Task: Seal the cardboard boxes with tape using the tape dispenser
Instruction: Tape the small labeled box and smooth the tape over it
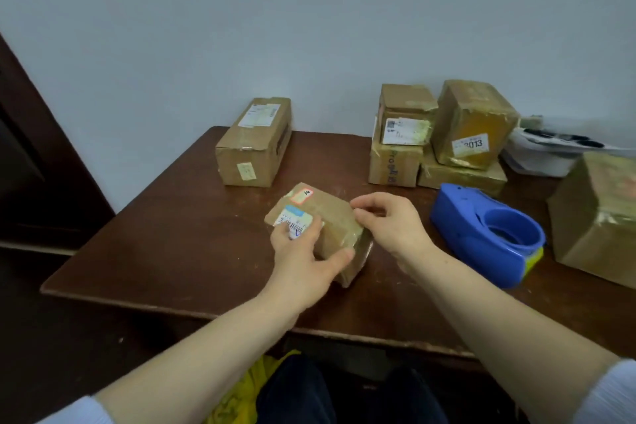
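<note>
From my head camera, I had a small cardboard box lying on the dark wooden table right in front of me. My left hand was clasped around its near end, fingers spread over the printed label on top and thumb pressed against the side facing me. My right hand was at the box's right upper edge, thumb and fingertips pinched together there; whether they pinched a bit of tape or only the cardboard edge I could not tell. The blue tape dispenser lay on the table just to the right of my right hand, touched by neither hand. A longer box stood at the far edge of the table, well apart from the one I held. A stack of taped boxes sat at the far right against the wall, behind the dispenser, and a bigger box stood at the right edge beside the dispenser.
</note>
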Available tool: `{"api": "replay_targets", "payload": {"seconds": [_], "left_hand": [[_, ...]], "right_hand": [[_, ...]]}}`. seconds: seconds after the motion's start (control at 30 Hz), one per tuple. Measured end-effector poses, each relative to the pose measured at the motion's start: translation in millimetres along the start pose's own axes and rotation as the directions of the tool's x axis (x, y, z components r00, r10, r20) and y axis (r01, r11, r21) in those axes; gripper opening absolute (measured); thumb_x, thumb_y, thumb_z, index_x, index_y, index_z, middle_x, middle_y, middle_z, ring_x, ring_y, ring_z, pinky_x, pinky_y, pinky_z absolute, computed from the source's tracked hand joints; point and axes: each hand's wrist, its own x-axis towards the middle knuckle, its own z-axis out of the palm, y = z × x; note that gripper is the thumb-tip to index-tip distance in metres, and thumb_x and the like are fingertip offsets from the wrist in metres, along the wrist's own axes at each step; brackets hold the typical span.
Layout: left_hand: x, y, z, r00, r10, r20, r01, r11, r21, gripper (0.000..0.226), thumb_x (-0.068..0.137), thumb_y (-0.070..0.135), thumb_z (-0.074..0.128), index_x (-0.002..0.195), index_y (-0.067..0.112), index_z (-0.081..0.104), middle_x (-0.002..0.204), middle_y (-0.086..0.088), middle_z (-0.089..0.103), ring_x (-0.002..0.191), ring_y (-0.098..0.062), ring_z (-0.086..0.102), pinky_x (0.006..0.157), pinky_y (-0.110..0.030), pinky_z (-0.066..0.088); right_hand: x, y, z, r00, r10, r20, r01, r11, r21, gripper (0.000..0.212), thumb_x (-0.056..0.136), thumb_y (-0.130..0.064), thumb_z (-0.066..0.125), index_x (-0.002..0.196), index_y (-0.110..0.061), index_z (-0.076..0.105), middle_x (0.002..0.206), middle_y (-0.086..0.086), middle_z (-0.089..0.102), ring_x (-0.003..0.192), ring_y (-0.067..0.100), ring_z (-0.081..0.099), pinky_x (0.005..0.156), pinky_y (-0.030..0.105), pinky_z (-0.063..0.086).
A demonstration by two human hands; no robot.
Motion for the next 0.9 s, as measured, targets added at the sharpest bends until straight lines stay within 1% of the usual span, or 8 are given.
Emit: {"api": "replay_targets", "payload": {"seconds": [0.1, 0.2, 0.3, 0.43, 0.5, 0.6, 0.77, 0.9], "left_hand": [[-2, 0, -1, 0.999, 0.008, -0.032, -0.006, 0.998, 0.064, 0.076, 0.079, 0.040, 0.071, 0.144, 0.025, 0.037, 0.148, 0.002, 0.005, 0.138, -0.020, 0.018, 0.115, -0.032, 0.023], [16, 1, -24, 0.979, 0.162, -0.123, -0.107, 0.925, 0.364, 0.065, 0.085, 0.021, 0.061, 0.144, 0.030, 0.037, 0.152, -0.006, 0.009, 0.139, -0.022, 0.004, 0.113, -0.031, 0.013], [39, 0, -42, 0.979, 0.203, -0.002, -0.166, 0.809, 0.564, 0.072, 0.083, 0.020, 0.061, 0.146, 0.035, 0.030, 0.159, -0.003, -0.006, 0.144, -0.024, -0.013, 0.116, -0.041, 0.002], [47, -5, -43, 0.972, 0.117, 0.202, -0.201, 0.862, 0.466, 0.071, 0.087, 0.021, 0.061, 0.149, 0.027, 0.027, 0.156, 0.002, 0.015, 0.139, -0.014, 0.024, 0.100, -0.018, 0.024], [42, -12, -38, 0.967, 0.150, 0.208, -0.235, 0.841, 0.487, 0.075, 0.086, 0.031, 0.064, 0.150, 0.027, 0.026, 0.148, 0.003, 0.023, 0.129, -0.012, 0.036, 0.099, -0.019, 0.031], [36, -20, -32, 0.959, 0.202, 0.198, -0.279, 0.779, 0.562, 0.082, 0.083, 0.049, 0.064, 0.151, 0.025, 0.023, 0.145, -0.001, 0.019, 0.133, -0.016, 0.030, 0.108, -0.026, 0.031], [37, -14, -35, 0.881, 0.395, 0.260, -0.464, 0.620, 0.632, 0.082, 0.083, 0.051, 0.063, 0.149, 0.017, 0.028, 0.159, 0.003, -0.007, 0.146, -0.012, -0.003, 0.116, -0.027, 0.011], [37, -11, -32, 0.851, 0.391, 0.351, -0.524, 0.576, 0.628, 0.072, 0.089, 0.049, 0.055, 0.149, 0.023, 0.026, 0.158, 0.010, 0.012, 0.145, -0.008, 0.010, 0.114, -0.027, 0.020]], "right_hand": [[-5, 10, -12, 0.997, -0.015, 0.081, 0.024, 0.994, -0.110, 0.026, 0.094, -0.026, 0.055, 0.119, -0.027, 0.064, 0.117, -0.011, 0.058, 0.105, 0.003, 0.049, 0.088, 0.020, 0.038], [-12, 12, -21, 0.985, -0.082, 0.153, 0.114, 0.970, -0.217, 0.039, 0.083, -0.053, 0.060, 0.121, -0.045, 0.059, 0.136, -0.009, 0.046, 0.125, 0.009, 0.041, 0.107, 0.033, 0.033], [-23, 10, -20, 0.945, -0.094, 0.312, 0.192, 0.935, -0.297, 0.059, 0.072, -0.056, 0.072, 0.127, -0.045, 0.054, 0.145, -0.009, 0.034, 0.134, 0.013, 0.029, 0.111, 0.038, 0.031], [-20, 16, -24, 0.904, -0.120, 0.410, 0.329, 0.808, -0.488, 0.058, 0.081, -0.044, 0.069, 0.135, -0.040, 0.047, 0.149, -0.008, 0.033, 0.138, 0.013, 0.023, 0.111, 0.031, 0.023], [-18, 18, -33, 0.903, -0.109, 0.416, 0.322, 0.812, -0.486, 0.053, 0.084, -0.037, 0.068, 0.133, -0.039, 0.049, 0.148, -0.011, 0.034, 0.138, 0.012, 0.023, 0.110, 0.028, 0.022], [-18, 20, -42, 0.892, -0.101, 0.440, 0.329, 0.814, -0.479, 0.049, 0.083, -0.033, 0.068, 0.129, -0.041, 0.052, 0.147, -0.011, 0.035, 0.139, 0.012, 0.021, 0.112, 0.029, 0.021], [-22, 13, -67, 0.966, -0.179, 0.185, 0.252, 0.804, -0.539, 0.043, 0.087, -0.038, 0.062, 0.129, -0.031, 0.055, 0.143, -0.008, 0.041, 0.132, 0.011, 0.035, 0.106, 0.030, 0.034], [-24, 23, -101, 0.990, 0.000, -0.138, -0.093, 0.738, -0.669, 0.061, 0.087, -0.045, 0.060, 0.139, -0.019, 0.043, 0.140, 0.005, 0.040, 0.129, 0.022, 0.039, 0.098, 0.036, 0.040]]}}
